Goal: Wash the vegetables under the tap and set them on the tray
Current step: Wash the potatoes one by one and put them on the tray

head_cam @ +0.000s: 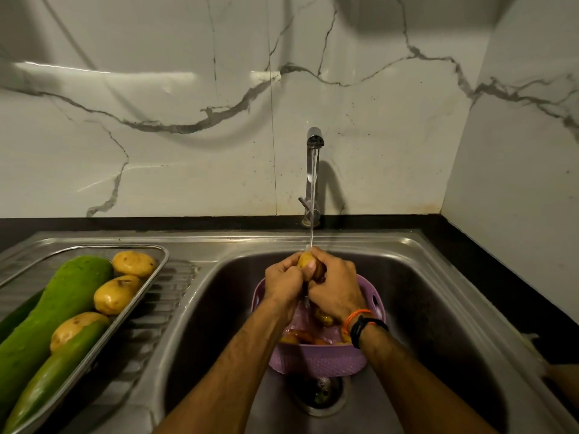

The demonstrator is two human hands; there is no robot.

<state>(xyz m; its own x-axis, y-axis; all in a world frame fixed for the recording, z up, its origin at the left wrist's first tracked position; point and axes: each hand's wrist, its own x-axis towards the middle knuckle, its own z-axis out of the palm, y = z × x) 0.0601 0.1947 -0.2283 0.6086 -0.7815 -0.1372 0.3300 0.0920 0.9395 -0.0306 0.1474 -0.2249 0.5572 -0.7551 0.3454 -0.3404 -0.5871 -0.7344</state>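
Both my hands are together over the sink, clamped on one potato [306,261]. Left hand [283,281] has fingers curled round its left side; right hand [338,288] wraps the right side, thumb across the front. Orange thread and black band [365,327] on the right wrist.

The potato is yellow-brown and wet; only its top end shows between the fingers. It sits right under the water stream [312,195] from the tap [314,170], and the water hits its top.

Below my hands, a purple basket [316,358] stands in the sink bowl [423,302]. More potatoes lie in it, partly hidden by my wrists; count unclear. Drain [319,394] is just in front of the basket.

On the ribbed drainboard to the left, a steel mesh tray [138,303]. It holds three washed potatoes [117,294] along its right side, a big green gourd [59,305] and a slimmer green cucumber [53,371] touching the nearest potato.

Black worktop [488,258] runs round the sink, with the marble wall [188,89] behind.
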